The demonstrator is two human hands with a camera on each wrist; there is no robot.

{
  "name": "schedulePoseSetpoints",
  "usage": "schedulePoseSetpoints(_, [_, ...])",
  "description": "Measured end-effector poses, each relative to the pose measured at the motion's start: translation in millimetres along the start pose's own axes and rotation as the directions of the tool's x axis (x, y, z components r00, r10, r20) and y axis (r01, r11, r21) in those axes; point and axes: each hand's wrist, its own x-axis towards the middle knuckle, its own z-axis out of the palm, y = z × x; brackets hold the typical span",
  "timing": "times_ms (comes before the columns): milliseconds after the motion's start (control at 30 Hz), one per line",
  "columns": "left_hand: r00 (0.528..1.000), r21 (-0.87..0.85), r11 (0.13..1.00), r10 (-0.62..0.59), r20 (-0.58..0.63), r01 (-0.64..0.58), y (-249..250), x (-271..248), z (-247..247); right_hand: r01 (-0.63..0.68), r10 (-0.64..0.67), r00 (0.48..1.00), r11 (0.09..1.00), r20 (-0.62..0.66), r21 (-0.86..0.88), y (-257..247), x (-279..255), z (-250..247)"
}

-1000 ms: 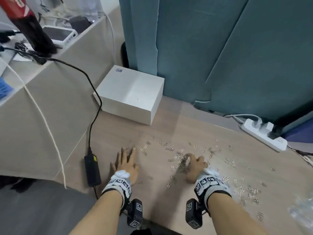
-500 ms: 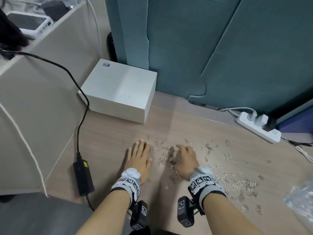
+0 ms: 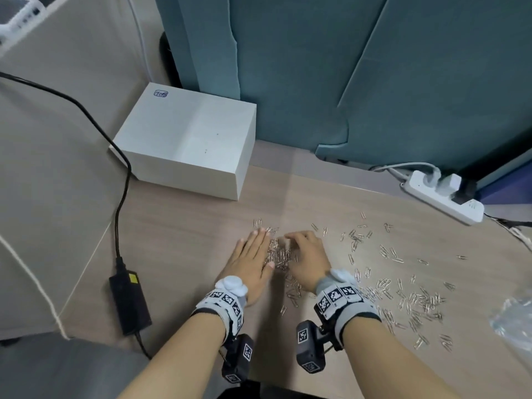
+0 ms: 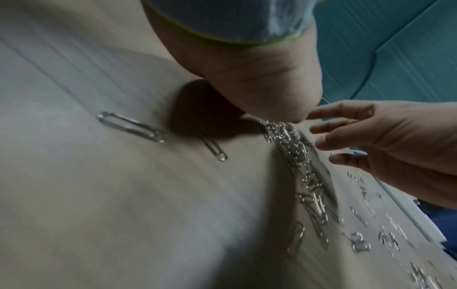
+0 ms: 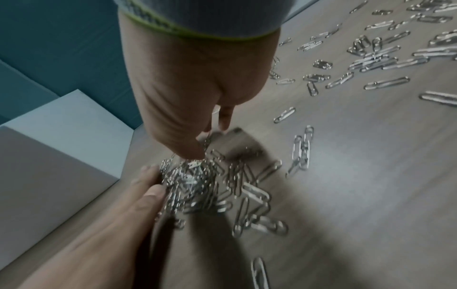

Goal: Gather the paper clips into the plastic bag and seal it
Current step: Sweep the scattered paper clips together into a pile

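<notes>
My left hand [image 3: 250, 263] lies flat on the light wooden desk [image 3: 184, 254], fingers straight, its edge against a heap of small silver wire paper clips [image 3: 277, 256]. My right hand [image 3: 306, 259] cups the heap's other side, fingers loosely bent, gripping nothing. More clips lie scattered rightward. The crumpled clear plastic bag [image 3: 514, 319] sits at the far right.

Shiny metal paper clips [image 3: 277, 256] lie on a matt wood-grain table [image 3: 184, 246] near crinkled clear plastic bag [image 3: 515, 321].
</notes>
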Motion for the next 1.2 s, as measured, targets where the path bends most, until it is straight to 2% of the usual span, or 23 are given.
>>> schedulePoseSetpoints(100, [0.994, 0.053, 0.995, -0.079, -0.07, 0.083, -4.9, 20.4, -15.0, -0.076, 0.051, 0.987, 0.984, -0.154, -0.162, 9.0, 15.3, -22.1])
schedulePoseSetpoints(133, [0.992, 0.062, 0.992, -0.102, -0.079, 0.107, -8.2, 28.1, -17.6, -0.106, 0.078, 0.986, 0.976, -0.148, -0.192, 13.9, 18.8, -27.6])
schedulePoseSetpoints(200, [0.99, 0.046, 0.99, -0.134, -0.05, 0.137, -11.3, 37.5, -19.1, -0.14, 0.134, 0.99, 0.959, -0.043, -0.246, 24.5, 16.8, -31.3])
schedulePoseSetpoints(267, [0.993, 0.051, 0.992, -0.108, -0.056, 0.111, -7.9, 43.0, -13.4, -0.127, 0.138, 0.99, 0.95, 0.019, -0.285, 34.4, 12.4, -29.6])
schedulePoseSetpoints(400, [1.0, 0.038, 0.999, 0.021, -0.013, -0.021, 24.1, 35.3, 2.0, -0.029, 0.044, 0.997, 0.972, 0.06, -0.235, 41.1, 3.9, -20.9])
schedulePoseSetpoints(500, [0.994, 0.031, 0.994, 0.1, 0.041, -0.101, 45.1, 20.6, 17.9, 0.026, -0.022, 0.998, 0.998, 0.063, -0.058, 45.9, -4.5, -18.9])
schedulePoseSetpoints(533, [0.992, 0.025, 0.993, 0.116, 0.053, -0.118, 50.4, 16.0, 18.9, 0.023, -0.022, 0.999, 0.999, 0.04, -0.027, 48.4, -7.0, -24.2])
schedulePoseSetpoints(600, [0.995, 0.05, 0.994, 0.097, 0.026, -0.098, 56.0, 4.2, 15.2, -0.016, 0.01, 0.998, 0.996, -0.061, -0.092, 54.1, -8.9, -38.9])
schedulePoseSetpoints(667, [0.994, 0.109, 0.992, -0.057, -0.096, 0.068, 57.1, -10.9, 7.3, -0.089, 0.066, 0.99, 0.977, -0.122, -0.193, 63.5, -11.2, -53.2])
schedulePoseSetpoints(700, [0.972, 0.105, 0.976, -0.175, -0.156, 0.192, 53.6, -17.3, 5.3, -0.125, 0.097, 0.987, 0.964, -0.128, -0.234, 69.1, -11.2, -57.1])
schedulePoseSetpoints(767, [0.87, 0.031, 0.894, -0.427, -0.246, 0.447, 44.4, -36.7, 8.1, -0.134, 0.11, 0.989, 0.947, -0.097, -0.291, 80.2, -13.7, -59.7])
schedulePoseSetpoints(800, [0.814, -0.018, 0.843, -0.524, -0.251, 0.537, 40.2, -46.6, 14.1, -0.127, 0.114, 0.992, 0.946, -0.061, -0.298, 87.0, -15.5, -58.9])
schedulePoseSetpoints(833, [0.772, -0.058, 0.801, -0.592, -0.23, 0.596, 37.7, -55.6, 21.6, -0.117, 0.116, 0.993, 0.95, -0.018, -0.291, 92.2, -17.5, -58.1])
schedulePoseSetpoints(900, [0.739, -0.103, 0.762, -0.645, -0.193, 0.639, 41.3, -67.4, 36.6, -0.067, 0.087, 0.995, 0.956, 0.058, -0.287, 100.4, -21.3, -55.0])
schedulePoseSetpoints(1033, [0.77, -0.127, 0.804, -0.594, -0.233, 0.581, 87.3, -50.3, 50.9, 0.086, -0.058, 0.987, 0.978, 0.152, -0.189, 113.4, -25.9, -57.1])
schedulePoseSetpoints(1133, [0.825, -0.104, 0.86, -0.509, -0.245, 0.5, 125.7, -25.7, 59.7, 0.158, -0.16, 0.972, 0.987, 0.172, 0.021, 127.4, -31.6, -65.9])
schedulePoseSetpoints(1200, [0.864, -0.069, 0.896, -0.441, -0.241, 0.438, 149.8, -10.4, 68.0, 0.157, -0.168, 0.976, 0.984, 0.137, 0.089, 140.6, -32.6, -76.7])
